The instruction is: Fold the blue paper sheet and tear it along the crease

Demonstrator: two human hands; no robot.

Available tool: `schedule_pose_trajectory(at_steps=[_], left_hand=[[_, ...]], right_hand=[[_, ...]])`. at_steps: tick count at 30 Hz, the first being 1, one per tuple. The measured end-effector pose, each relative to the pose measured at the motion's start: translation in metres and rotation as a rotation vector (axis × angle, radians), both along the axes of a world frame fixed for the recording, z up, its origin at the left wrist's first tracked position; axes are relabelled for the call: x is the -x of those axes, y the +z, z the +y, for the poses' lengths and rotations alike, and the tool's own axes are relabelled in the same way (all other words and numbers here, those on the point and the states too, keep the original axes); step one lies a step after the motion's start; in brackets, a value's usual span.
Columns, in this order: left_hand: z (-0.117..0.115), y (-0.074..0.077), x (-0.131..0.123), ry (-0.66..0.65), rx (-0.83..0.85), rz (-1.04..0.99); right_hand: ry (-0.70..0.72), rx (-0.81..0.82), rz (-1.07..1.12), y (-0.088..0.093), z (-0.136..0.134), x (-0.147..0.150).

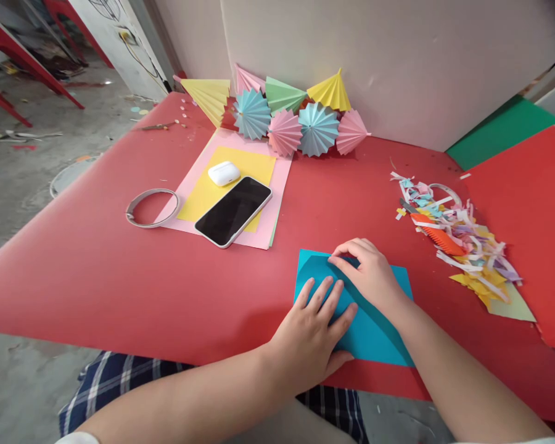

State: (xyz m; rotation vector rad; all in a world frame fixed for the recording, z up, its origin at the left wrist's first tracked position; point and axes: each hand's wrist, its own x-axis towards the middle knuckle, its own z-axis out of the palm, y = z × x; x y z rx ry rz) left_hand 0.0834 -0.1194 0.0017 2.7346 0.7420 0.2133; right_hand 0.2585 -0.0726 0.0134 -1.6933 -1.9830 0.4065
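A teal sheet of paper (374, 333) lies on the red table (97, 271) near its front edge, partly folded over. My left hand (312, 330) rests flat on its lower left part, fingers spread. My right hand (370, 274) presses on the paper's upper middle with fingers bent, fingertips on the fold. Neither hand lifts anything off the table.
A black phone (234, 211) and a white earbud case (223, 173) lie on yellow and pink sheets (259, 237). A tape ring (152, 208) is to their left. Folded paper fans (284, 111) line the back wall. Paper scraps and an orange cutter (457, 237) sit at right.
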Motion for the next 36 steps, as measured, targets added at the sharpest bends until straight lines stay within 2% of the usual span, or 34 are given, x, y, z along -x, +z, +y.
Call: schedule_pose_trajectory(at_steps=[5,11,21,36], left_hand=[[0.000,0.000,0.000,-0.003,0.003,0.003],[-0.002,0.001,0.000,0.002,0.005,0.011],[-0.001,0.001,0.000,0.007,0.013,0.016],[-0.001,0.001,0.000,0.000,0.012,0.022]], right_hand=[[-0.016,0.106,-0.131,0.001,0.007,-0.012],[-0.019,0.084,-0.253,-0.003,0.009,-0.014],[-0.057,0.096,-0.232,-0.002,0.007,-0.007],[-0.024,0.119,-0.239,-0.004,0.012,-0.005]])
